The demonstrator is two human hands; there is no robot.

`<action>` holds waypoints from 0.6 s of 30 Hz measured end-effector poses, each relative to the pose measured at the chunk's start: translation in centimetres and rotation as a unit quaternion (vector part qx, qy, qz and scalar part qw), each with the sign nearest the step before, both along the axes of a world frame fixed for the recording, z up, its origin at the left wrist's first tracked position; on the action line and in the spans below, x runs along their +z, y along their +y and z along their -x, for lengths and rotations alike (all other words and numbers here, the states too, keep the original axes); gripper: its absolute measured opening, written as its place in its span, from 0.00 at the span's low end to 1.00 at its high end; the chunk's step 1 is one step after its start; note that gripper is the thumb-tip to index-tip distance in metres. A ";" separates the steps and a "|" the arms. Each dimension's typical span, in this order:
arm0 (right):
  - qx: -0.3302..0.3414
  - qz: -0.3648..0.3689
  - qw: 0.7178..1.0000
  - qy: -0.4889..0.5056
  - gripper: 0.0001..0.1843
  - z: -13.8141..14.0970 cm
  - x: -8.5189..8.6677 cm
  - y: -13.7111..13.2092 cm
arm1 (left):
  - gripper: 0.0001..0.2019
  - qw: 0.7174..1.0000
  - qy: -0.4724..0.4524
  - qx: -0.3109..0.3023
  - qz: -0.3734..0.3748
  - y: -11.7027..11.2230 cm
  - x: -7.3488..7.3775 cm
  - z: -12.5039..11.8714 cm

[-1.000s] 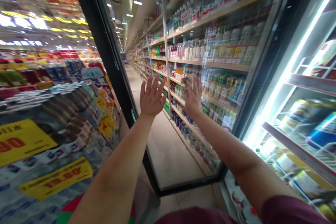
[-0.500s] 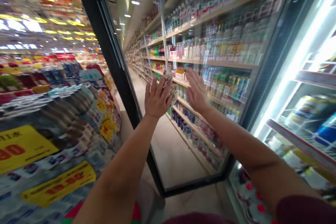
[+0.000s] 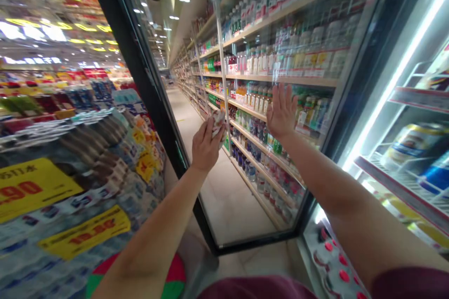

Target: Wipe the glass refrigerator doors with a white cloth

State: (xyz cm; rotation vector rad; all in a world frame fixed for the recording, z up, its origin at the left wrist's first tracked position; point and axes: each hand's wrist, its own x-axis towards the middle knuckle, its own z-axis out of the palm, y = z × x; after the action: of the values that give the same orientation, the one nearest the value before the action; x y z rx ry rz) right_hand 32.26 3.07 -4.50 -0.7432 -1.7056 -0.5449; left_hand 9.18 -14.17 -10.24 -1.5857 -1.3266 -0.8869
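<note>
An open glass fridge door [image 3: 245,159] with a black frame stands in front of me. My left hand [image 3: 205,142] is closed on a crumpled white cloth [image 3: 219,121] and presses it against the glass near the door's left side. My right hand [image 3: 280,112] lies flat on the glass further right and higher, fingers stretched out, holding nothing. Through the glass I see an aisle and shelves of bottles.
The lit fridge interior [image 3: 414,149] with wire shelves of cans and packs is at the right. Stacked bottled-water packs [image 3: 70,173] with yellow price signs stand at the left. Red-capped bottles [image 3: 333,266] sit low in the fridge.
The cloth passed from my right hand to my left. My left hand closed on it and dropped a little; my right hand opened flat and slid right and up on the glass.
</note>
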 end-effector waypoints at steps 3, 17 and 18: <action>0.010 0.005 1.000 -0.021 0.34 -0.6 0.0 0.1 | 0.30 1.000 -0.011 0.021 -0.013 0.3 -2.0 -2.0; 0.069 -0.002 0.997 -0.020 0.33 -1.4 -0.8 0.5 | 0.29 0.978 -0.061 0.119 -0.160 0.8 11.7 1.5; 0.072 0.003 0.997 -0.018 0.33 -1.5 -0.8 0.4 | 0.27 0.978 -0.059 0.124 -0.155 0.5 8.7 1.0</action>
State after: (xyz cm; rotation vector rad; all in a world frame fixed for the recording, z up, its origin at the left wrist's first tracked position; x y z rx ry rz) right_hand 33.74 3.52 -5.29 -0.6127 -1.7798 -0.4563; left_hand 8.22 -13.64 -1.53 -1.1174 -1.3580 -0.9869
